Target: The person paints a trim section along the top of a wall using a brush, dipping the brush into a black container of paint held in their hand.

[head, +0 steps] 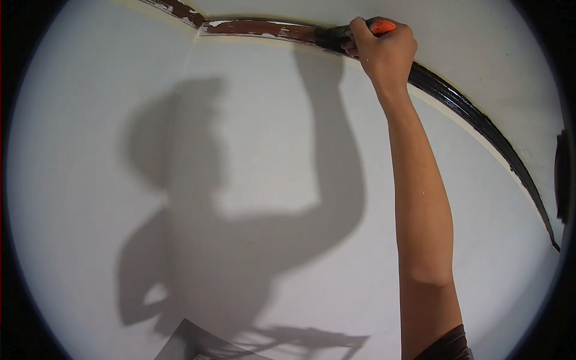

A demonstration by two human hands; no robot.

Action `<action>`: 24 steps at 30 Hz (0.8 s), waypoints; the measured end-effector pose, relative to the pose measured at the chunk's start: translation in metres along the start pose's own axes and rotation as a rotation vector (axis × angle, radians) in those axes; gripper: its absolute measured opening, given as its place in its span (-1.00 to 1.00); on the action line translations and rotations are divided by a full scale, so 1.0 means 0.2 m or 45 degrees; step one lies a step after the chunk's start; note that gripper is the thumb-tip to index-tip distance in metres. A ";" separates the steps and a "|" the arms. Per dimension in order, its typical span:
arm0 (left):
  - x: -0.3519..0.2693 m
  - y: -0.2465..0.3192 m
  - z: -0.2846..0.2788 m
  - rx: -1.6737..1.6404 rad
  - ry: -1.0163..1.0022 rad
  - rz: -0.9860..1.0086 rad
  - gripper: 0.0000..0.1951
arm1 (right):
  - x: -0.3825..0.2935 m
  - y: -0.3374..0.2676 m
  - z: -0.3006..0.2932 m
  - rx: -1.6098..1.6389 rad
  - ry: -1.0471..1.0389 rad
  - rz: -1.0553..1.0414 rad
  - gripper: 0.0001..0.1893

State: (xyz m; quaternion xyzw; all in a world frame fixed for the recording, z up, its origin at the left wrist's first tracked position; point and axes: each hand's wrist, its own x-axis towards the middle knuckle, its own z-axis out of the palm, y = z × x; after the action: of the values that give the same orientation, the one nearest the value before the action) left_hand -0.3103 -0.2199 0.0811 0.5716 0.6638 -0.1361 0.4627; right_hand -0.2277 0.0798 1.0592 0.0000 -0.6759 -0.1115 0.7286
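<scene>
Raised high, my right hand (389, 49) grips a paintbrush (335, 37) with an orange-tipped handle. Its dark bristles press against the moulding where wall and ceiling meet. To the right of my hand the moulding carries glossy black paint (463, 105). On the left of the bristles the moulding (256, 29) is reddish brown with white chipped patches. Pale masking tape (477, 128) runs along the moulding's edges. My left hand is out of view.
The pale wall (270, 148) bears a large shadow of a person with one arm raised. A wall corner lies at left, where another moulding stretch (177, 10) begins. A grey sheet-like surface (202, 344) shows at bottom, and a dark object (561, 177) at the right rim.
</scene>
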 end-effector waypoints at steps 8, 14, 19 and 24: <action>0.01 0.00 0.00 0.004 -0.002 0.007 -0.67 | -0.01 -0.01 -0.08 -0.041 0.011 0.051 -0.59; 0.02 0.00 -0.02 0.010 -0.001 0.007 -0.67 | -0.02 -0.05 -0.13 -0.273 0.071 0.018 -0.57; 0.02 0.00 -0.02 0.013 -0.006 0.014 -0.67 | 0.00 -0.02 -0.13 -0.317 0.068 -0.122 -0.59; 0.02 -0.01 -0.03 0.020 -0.004 0.013 -0.67 | -0.03 -0.04 -0.29 -0.275 0.059 0.175 -0.62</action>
State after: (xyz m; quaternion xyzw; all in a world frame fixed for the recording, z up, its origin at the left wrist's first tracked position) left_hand -0.3139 -0.2136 0.0795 0.5784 0.6591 -0.1399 0.4599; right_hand -0.1717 0.0642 1.0462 -0.1220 -0.6412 -0.1334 0.7458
